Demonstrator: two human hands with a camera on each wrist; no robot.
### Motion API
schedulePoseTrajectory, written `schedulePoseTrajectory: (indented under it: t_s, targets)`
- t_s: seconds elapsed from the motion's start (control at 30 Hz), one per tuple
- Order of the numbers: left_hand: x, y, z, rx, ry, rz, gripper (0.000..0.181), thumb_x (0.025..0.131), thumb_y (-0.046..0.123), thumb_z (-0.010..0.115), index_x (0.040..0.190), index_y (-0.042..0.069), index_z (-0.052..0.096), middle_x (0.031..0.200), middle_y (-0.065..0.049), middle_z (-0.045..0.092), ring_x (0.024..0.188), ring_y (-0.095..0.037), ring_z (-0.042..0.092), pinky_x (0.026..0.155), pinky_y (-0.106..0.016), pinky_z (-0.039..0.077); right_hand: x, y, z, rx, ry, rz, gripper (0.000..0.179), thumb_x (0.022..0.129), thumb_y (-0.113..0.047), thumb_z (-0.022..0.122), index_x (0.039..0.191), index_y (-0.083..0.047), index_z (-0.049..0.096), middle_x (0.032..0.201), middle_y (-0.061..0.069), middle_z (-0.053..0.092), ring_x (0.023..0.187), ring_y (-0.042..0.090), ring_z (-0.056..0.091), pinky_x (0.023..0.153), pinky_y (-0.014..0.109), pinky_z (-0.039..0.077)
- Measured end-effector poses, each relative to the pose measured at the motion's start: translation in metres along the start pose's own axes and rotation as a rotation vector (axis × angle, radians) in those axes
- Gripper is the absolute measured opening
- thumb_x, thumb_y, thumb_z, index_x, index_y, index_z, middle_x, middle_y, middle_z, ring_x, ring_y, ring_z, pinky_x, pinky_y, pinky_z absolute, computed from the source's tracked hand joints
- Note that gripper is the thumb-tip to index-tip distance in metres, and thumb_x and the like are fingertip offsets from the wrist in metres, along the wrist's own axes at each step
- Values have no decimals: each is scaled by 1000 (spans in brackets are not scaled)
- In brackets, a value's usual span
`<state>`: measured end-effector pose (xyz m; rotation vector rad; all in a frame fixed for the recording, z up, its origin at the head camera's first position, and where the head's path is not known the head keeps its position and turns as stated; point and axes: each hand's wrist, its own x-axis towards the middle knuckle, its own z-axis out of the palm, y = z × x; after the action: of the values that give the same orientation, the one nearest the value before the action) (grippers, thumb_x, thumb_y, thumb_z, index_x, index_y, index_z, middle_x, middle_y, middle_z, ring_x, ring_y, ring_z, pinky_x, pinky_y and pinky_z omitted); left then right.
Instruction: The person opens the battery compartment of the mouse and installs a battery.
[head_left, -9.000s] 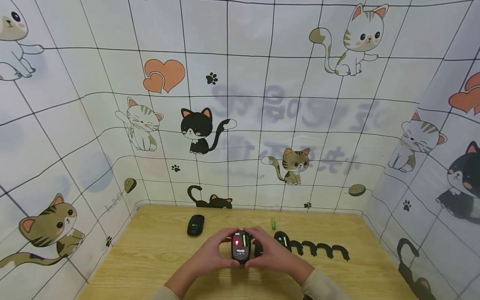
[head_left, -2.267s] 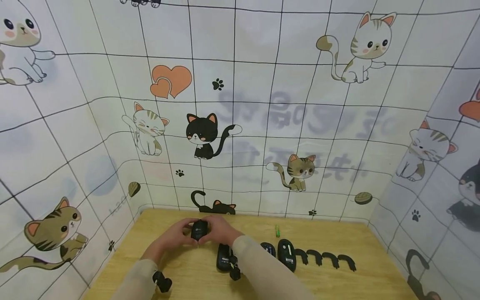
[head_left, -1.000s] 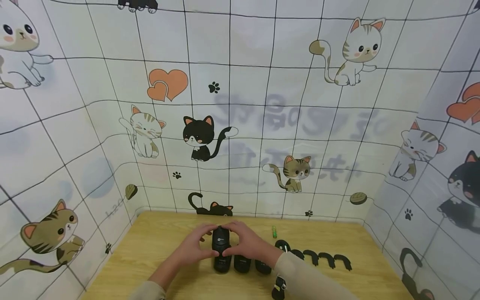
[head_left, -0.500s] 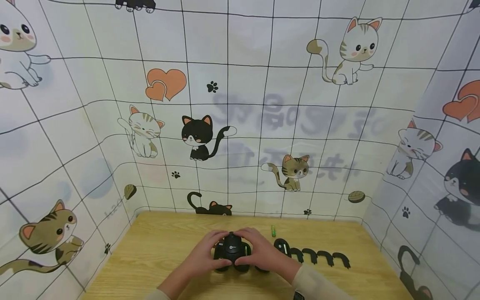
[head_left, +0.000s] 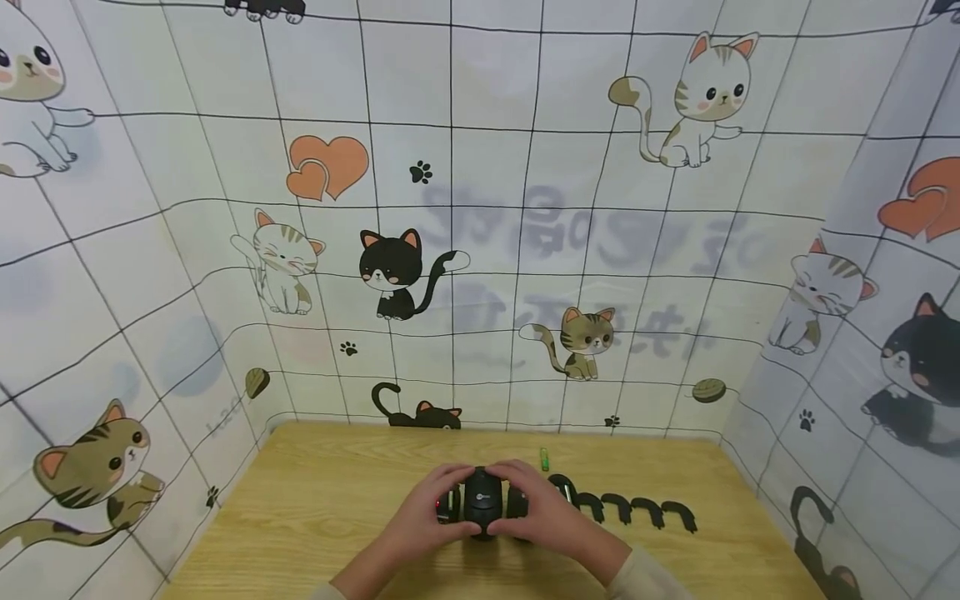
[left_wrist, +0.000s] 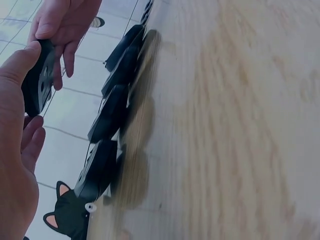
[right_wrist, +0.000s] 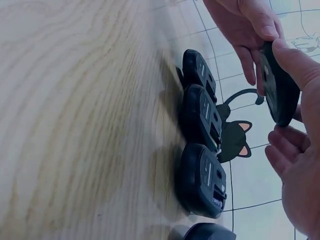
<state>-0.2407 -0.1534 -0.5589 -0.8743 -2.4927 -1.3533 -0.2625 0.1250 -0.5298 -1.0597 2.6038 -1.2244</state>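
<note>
A black computer mouse (head_left: pixel 482 502) is held up off the table, top side towards the head camera. My left hand (head_left: pixel 427 515) grips its left side, and my right hand (head_left: pixel 542 510) grips its right side, thumbs at the near end. In the left wrist view the held mouse (left_wrist: pixel 37 80) is tilted on edge between both hands. In the right wrist view part of the underside of the mouse (right_wrist: pixel 280 85) shows. Behind and below it, several upturned mice (right_wrist: pixel 202 172) stand in a row on the table, partly hidden by my hands in the head view.
Right of my hands lies a row of black curved covers (head_left: pixel 617 507). Beside them is an upturned mouse (head_left: pixel 562 485). A small green battery (head_left: pixel 544 458) lies farther back on the wooden table (head_left: pixel 315 475). A cat-print sheet (head_left: pixel 487 250) encloses the back and sides.
Earlier both hands held an upturned mouse, then took the mouse standing at the back left. They have carried that mouse rightward to the middle, over the row of mice.
</note>
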Motion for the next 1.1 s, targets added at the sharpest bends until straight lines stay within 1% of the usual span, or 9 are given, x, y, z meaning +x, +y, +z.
schedulePoseTrajectory:
  t_s: [0.07,0.17,0.37,0.5,0.7,0.87,1.1]
  targets:
    - [1,1,3,9,13,9,75,93,41,92,157,18,61,156,0,59,141,-29,59,114,-48,54,-3,-1,-2,30,3,2,79,94,-56,86,162,-33,54,162,-4,52,145,32,55,113,62,52]
    - [1,2,6,-1,31,25,73,93,39,93,156,18,63,155,0,61,140,-29,60,114,-47,54,-7,-3,-3,85,5,8,78,96,-51,86,163,-32,53,164,-3,49,148,34,53,115,64,50]
    - [2,7,7,-42,45,11,70,94,40,91,155,20,63,153,4,61,138,-26,62,114,-50,54,-10,-7,-5,202,14,9,73,99,-41,86,163,-28,53,167,0,46,150,34,51,119,65,46]
    - [3,10,7,-61,46,25,69,95,39,91,154,19,63,151,2,62,135,-28,64,112,-51,55,-12,-7,-4,202,31,10,72,99,-39,86,162,-30,53,165,-1,47,150,33,52,119,65,46]
    - [4,12,9,-79,45,42,68,95,35,92,154,17,64,150,0,62,135,-27,63,114,-46,54,-13,-2,1,231,54,10,71,98,-35,87,161,-28,55,168,4,45,151,34,50,120,66,43]
    - [4,12,9,-103,45,29,68,94,36,92,153,18,64,151,3,62,136,-25,62,115,-44,53,-14,-2,3,263,64,9,69,99,-32,86,161,-26,56,169,3,43,154,36,47,121,68,42]
    - [5,12,13,-118,43,-8,65,95,39,91,152,25,65,149,8,62,135,-22,63,115,-45,53,-16,-2,3,268,60,8,68,99,-31,87,160,-29,57,169,1,43,155,35,44,121,68,41]
